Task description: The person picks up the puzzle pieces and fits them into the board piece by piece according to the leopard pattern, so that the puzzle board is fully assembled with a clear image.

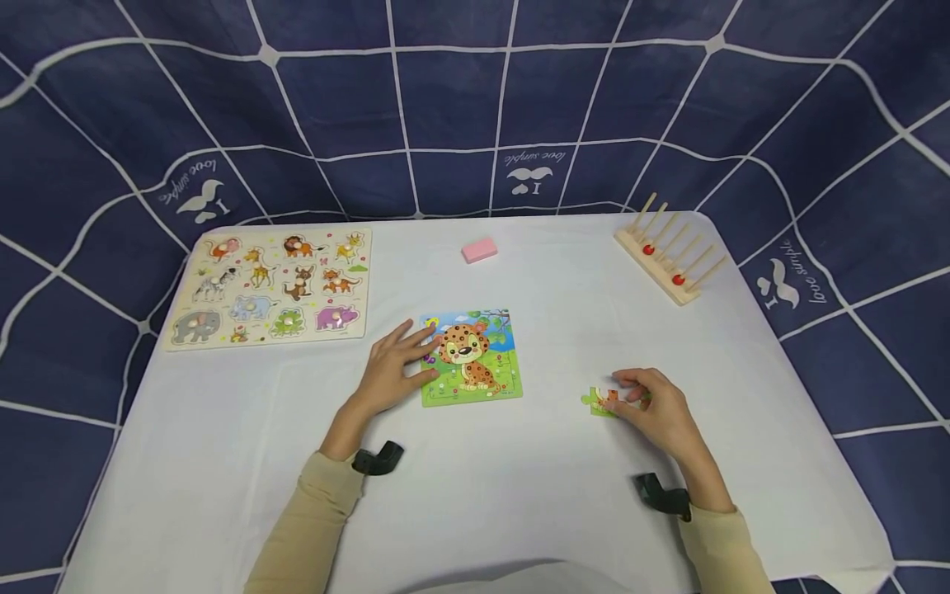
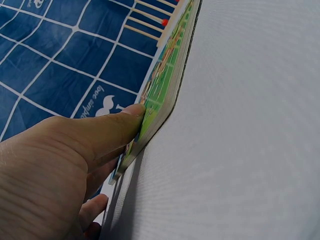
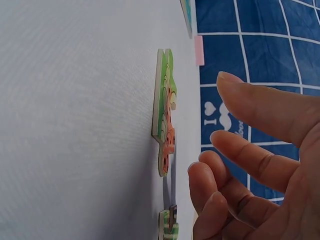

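A square jigsaw puzzle (image 1: 475, 363) with a cartoon leopard lies flat on the white table. My left hand (image 1: 395, 370) rests on its left edge, fingers spread. In the left wrist view its thumb (image 2: 117, 125) lies on the puzzle's green face near the edge. Farther right, my right hand (image 1: 656, 412) hovers by a loose puzzle piece (image 1: 603, 402), green and orange. The right wrist view shows its fingers loosely bent and apart from the puzzle pieces (image 3: 164, 115), nothing between them. Another green piece (image 3: 169, 227) lies nearer the wrist, partly out of frame.
A wooden animal peg puzzle (image 1: 312, 264) lies at the back left. Behind the leopard puzzle sits a pink block (image 1: 479, 250). At the back right stands a wooden rack with upright pegs (image 1: 656, 260) and two red beads. Dark blue gridded cloth (image 1: 460, 99) hangs around the table (image 1: 519, 487).
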Demonstrator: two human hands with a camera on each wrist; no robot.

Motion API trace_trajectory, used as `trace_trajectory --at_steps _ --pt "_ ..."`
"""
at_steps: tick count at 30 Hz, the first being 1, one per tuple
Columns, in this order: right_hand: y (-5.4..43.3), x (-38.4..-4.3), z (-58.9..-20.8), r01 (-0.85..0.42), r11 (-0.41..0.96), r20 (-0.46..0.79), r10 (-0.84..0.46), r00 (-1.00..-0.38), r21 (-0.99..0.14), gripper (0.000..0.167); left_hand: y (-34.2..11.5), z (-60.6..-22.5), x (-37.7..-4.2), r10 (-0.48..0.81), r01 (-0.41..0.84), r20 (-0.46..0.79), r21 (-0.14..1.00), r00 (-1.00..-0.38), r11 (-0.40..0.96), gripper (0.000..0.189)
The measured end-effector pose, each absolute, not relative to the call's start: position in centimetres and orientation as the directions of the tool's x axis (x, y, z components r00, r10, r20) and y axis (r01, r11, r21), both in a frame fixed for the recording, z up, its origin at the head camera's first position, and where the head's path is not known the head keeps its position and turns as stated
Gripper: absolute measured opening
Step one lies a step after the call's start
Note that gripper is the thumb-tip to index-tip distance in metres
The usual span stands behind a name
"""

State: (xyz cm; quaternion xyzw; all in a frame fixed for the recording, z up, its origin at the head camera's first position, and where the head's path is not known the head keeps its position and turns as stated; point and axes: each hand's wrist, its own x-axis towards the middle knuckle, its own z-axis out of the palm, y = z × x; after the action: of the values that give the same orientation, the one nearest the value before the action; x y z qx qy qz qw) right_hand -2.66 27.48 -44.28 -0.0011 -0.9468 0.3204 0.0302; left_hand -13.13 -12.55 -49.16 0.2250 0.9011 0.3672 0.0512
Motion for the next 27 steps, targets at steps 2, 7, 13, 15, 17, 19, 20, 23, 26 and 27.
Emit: trace_trajectory --at_steps 2,7,13,15,17,19,20,23,26,27 --pt "27.48 -2.66 -44.41 -0.024 0.797 0.062 0.017 -0.998 -0.603 0.043 -12.56 -49.22 -13.1 0.442 0.368 0.075 0.686 -0.894 0.628 0.055" --pt "27.47 -2.64 -44.57 -0.019 0.803 0.047 0.011 -0.999 -0.596 0.042 -12.58 -49.3 -13.06 0.44 0.371 0.083 0.688 -0.894 0.623 0.055" --pt "27.43 -2.71 -44.71 0.009 0.811 -0.01 0.005 -1.0 -0.585 0.041 -12.6 -49.31 -13.05 0.444 0.381 0.091 0.682 -0.891 0.624 0.055" --pt "27.43 -2.74 -44.78 0.014 0.814 -0.021 0.003 -1.0 -0.58 0.041 -12.6 -49.32 -13.05 0.446 0.384 0.094 0.68 -0.89 0.624 0.055" --pt "27.42 -2.75 -44.81 0.018 0.818 -0.028 0.002 -1.0 -0.575 0.041 -12.6 -49.34 -13.04 0.447 0.386 0.095 0.679 -0.89 0.625 0.055" --pt "27.4 -2.74 -44.8 0.025 0.818 -0.039 0.003 -0.999 -0.574 0.042 -12.61 -49.37 -13.05 0.447 0.388 0.097 0.677 -0.889 0.625 0.055" --pt "27.4 -2.76 -44.8 0.029 0.819 -0.043 0.005 -0.999 -0.574 0.042 -12.61 -49.38 -13.05 0.447 0.388 0.097 0.676 -0.889 0.626 0.055" --pt "27.37 -2.77 -44.8 0.046 0.816 -0.062 0.013 -0.998 -0.576 0.044 -12.62 -49.39 -13.07 0.447 0.391 0.1 0.673 -0.889 0.628 0.055" --pt "27.36 -2.81 -44.87 0.063 0.816 -0.077 0.022 -0.997 -0.575 0.047 -12.61 -49.39 -13.08 0.447 0.394 0.103 0.67 -0.889 0.629 0.055" --pt "27.35 -2.81 -44.89 0.067 0.816 -0.081 0.025 -0.996 -0.575 0.047 -12.6 -49.39 -13.09 0.448 0.396 0.104 0.669 -0.888 0.63 0.055"
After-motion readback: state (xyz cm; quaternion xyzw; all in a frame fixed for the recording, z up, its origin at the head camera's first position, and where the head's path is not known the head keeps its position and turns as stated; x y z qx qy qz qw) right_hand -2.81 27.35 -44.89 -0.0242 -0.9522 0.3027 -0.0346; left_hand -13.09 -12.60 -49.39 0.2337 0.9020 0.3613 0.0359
